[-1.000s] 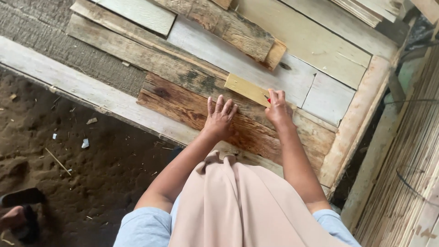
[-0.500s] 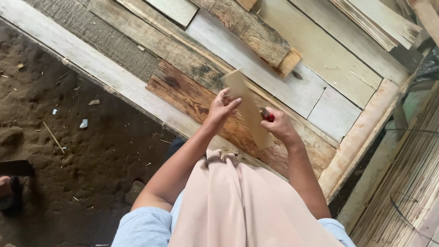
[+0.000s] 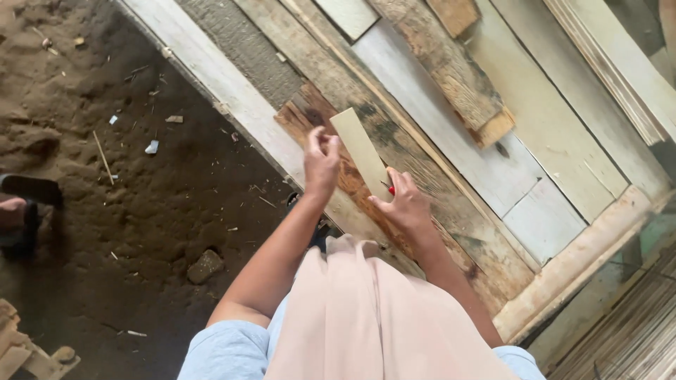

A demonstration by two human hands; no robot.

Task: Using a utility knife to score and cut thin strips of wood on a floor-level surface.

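Holding a thin, pale rectangular wooden strip (image 3: pixel 360 150), tilted.

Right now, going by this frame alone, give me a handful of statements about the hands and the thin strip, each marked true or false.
1. The right hand holds the lower end of the thin pale strip. True.
2. The left hand lies flat on the dirt floor. False: it is raised, fingers at the strip's upper end.
3. The strip is lifted over the weathered wooden boards. True.
4. A small red object shows at the right hand. True; what it is cannot be told.
5. The strip is dark green. False: it is pale tan.
6. A stone lies on the boards. False: it lies on the dirt floor.
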